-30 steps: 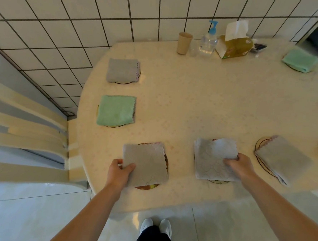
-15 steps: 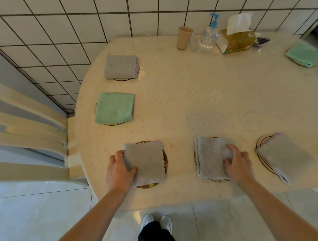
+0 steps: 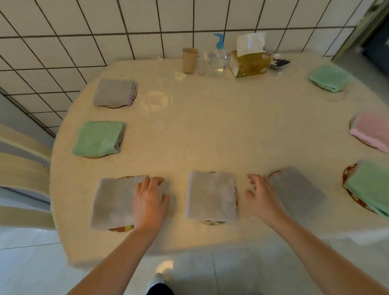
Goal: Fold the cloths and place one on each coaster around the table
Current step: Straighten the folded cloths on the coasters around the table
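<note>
Head view looks down on a pale rounded table (image 3: 212,130) set against a tiled wall (image 3: 82,26). Far beyond both hands, along the wall edge, stand a tan cup (image 3: 189,60), a clear pump bottle (image 3: 218,57) with a blue top, and a tissue box (image 3: 250,63) with a sheet sticking up; print on the box is too blurred to read. Folded cloths ring the table, each on a coaster. The left hand (image 3: 150,200) lies flat, fingers spread, on the right part of a grey cloth (image 3: 115,203) whose coaster (image 3: 120,228) peeks out beneath. Between the hands sits another grey cloth (image 3: 212,196), touched by neither. The right hand (image 3: 262,197) is open and grasps nothing, fingers loosely spread, just beside a third grey cloth (image 3: 300,192) to its right; contact cannot be told. Beyond the left hand lie a green cloth (image 3: 98,139) and a farther grey cloth (image 3: 113,92). Right of the right hand lie a green cloth at the edge (image 3: 373,188), a pink cloth (image 3: 376,131) and a far green cloth (image 3: 330,77).
</note>
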